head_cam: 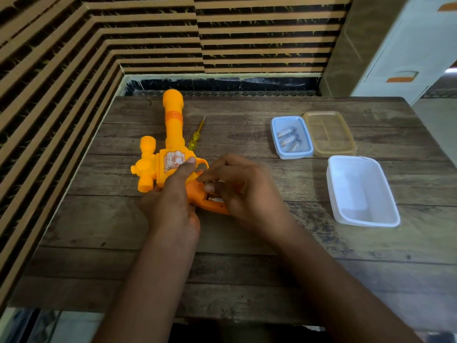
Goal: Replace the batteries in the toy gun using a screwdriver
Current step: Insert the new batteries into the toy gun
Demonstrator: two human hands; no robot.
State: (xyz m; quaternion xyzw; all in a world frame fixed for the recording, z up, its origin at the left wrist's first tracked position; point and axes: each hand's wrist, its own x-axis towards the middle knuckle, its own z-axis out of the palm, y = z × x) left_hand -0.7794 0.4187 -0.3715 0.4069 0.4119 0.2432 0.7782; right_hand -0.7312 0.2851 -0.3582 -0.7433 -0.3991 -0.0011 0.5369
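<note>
The light is dim and warm and seems strongest at the upper right, where the pale blue-white cabinet (408,45) and the floor beside it wash out. The white plastic tub (356,184) glows, nearly blown out, with little detail inside. The dark wood-plank counter (99,231) carries a dull sheen on its right half and falls to near black at its near edge. Soft, shallow shadows lie under the right hand (247,186), whose fingers (210,188) are smeared by motion blur. The orange plastic toy gun (173,134) looks oversaturated and soft. The wide lens bows the brown-and-black striped wall (74,45) and the counter's edges. The whole frame is slightly unsharp.
</note>
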